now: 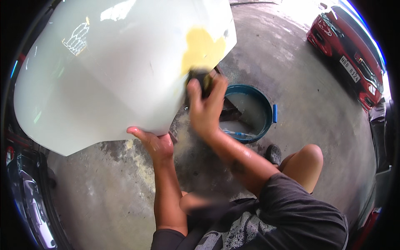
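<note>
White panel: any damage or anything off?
Yes. The white body panel has a yellow patch near its right edge, unlike the glossy white around it. The right hand presses a dark block just below it; the left hand props the lower edge.

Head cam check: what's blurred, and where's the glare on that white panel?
Head view: the right hand and its dark sanding block are motion-blurred over the yellow filler patch; bright reflections sit on the white car panel near its top; the left hand at the panel's lower edge is sharp; fisheye bends the rim, corners black.
</note>
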### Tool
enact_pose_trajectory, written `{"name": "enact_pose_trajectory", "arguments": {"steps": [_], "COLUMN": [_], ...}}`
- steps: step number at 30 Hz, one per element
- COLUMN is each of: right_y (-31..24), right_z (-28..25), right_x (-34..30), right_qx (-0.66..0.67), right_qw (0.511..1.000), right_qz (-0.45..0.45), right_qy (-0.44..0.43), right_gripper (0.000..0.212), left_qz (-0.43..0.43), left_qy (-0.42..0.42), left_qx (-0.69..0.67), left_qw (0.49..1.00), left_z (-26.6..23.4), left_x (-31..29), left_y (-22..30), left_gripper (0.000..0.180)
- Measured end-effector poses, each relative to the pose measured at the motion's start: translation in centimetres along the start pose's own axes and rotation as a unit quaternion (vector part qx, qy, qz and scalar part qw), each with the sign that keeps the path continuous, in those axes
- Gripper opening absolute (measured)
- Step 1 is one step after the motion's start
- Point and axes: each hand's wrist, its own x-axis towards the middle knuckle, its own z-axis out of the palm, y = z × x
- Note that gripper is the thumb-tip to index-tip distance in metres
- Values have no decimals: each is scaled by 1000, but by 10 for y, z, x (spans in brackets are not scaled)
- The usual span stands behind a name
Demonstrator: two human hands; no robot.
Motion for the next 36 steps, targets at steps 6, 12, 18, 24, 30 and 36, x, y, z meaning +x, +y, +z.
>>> {"name": "enact_pose_trajectory", "arguments": {"steps": [6,12,18,24,30,36], "right_y": [-5,-19,-4,-7,-7,-9], "right_z": [-6,-8,-2,-10,-9,3], "right_x": [55,-38,27,47,-29,25], "right_qx": [-50,-85,-87,-88,-89,-38], "right_qw": [998,984,994,995,985,999], "right_qz": [31,-86,-62,-44,-92,2], "right_qy": [24,-131,-6,2,-117,19], "right_gripper": [36,35,41,35,43,37], "left_qz": [-13,-10,13,-14,-7,15], "left_qy": [37,-5,18,14,23,11], "left_qx": [-10,-33,-37,-25,-14,-11], "left_qw": [999,999,999,1000,1000,1000], "left_z": [-1,-13,-12,-3,-6,-5], "left_x": [-4,1,-2,-7,0,-4], "left_y": [8,16,4,11,15,7], "left_gripper": [120,114,114,116,116,119]}}
